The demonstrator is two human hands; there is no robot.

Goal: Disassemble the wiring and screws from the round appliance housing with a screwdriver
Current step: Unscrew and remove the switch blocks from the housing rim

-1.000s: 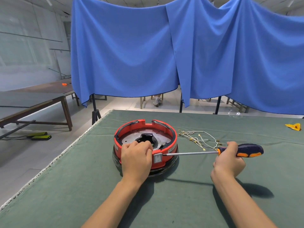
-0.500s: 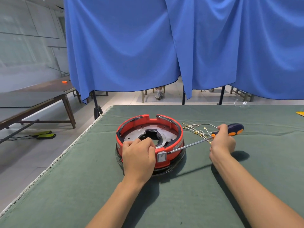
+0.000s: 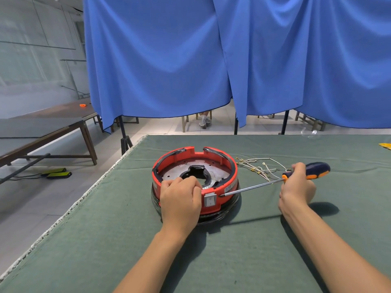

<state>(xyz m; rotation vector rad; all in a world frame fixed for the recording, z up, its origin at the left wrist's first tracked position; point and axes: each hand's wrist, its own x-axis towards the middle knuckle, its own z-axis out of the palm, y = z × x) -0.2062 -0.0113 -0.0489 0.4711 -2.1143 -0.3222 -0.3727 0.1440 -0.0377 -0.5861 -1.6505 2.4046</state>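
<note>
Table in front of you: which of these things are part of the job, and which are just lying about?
In the job:
red round housing, gripped by the left hand
screwdriver, held in the right hand, tip beside the white switch
loose wires

Lying about:
yellow object at the table's far right edge
blue curtain

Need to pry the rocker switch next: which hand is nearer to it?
Left. The left hand grips the housing rim right beside the rocker switch; the right hand holds the screwdriver handle, well off to the right.
</note>
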